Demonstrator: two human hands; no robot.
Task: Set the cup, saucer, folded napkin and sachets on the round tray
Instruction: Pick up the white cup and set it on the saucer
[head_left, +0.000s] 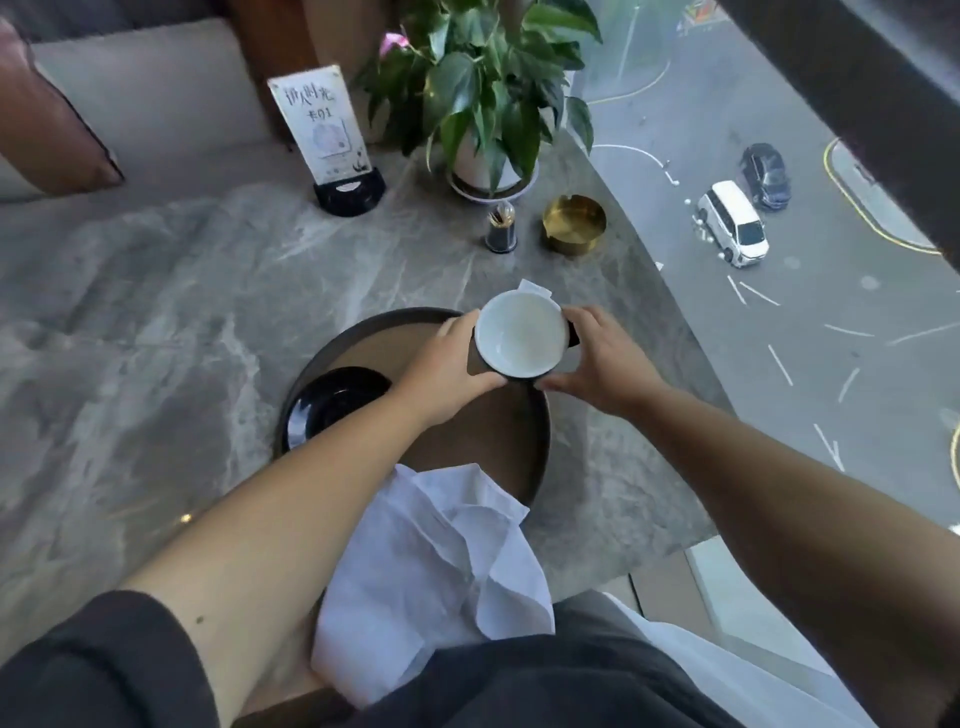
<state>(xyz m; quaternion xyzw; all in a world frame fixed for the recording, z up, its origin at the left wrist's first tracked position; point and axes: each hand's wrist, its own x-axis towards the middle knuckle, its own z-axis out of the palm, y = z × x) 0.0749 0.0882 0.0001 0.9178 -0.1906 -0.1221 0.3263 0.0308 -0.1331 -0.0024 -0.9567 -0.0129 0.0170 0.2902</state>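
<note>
Grey marble tabletop (156, 291) beside a window, with a potted plant (483, 98), menu stand (332, 140), toothpick holder (502, 228) and brass ashtray (574, 223) in the upper middle of the frame. The round tray (543, 447) lies at centre; the black saucer (332, 402) sits on its left part. Both hands hold the cup (520, 332) above the tray's far edge: left hand (447, 364) and right hand (602, 353) have fingers curled against its dark sides. A white corner (535, 288) shows behind the cup, possibly a sachet. The white napkin (431, 561) overlaps the tray's near rim, rumpled. Risk: the cup is held close to the rim and could be set half on it and tip.
</note>
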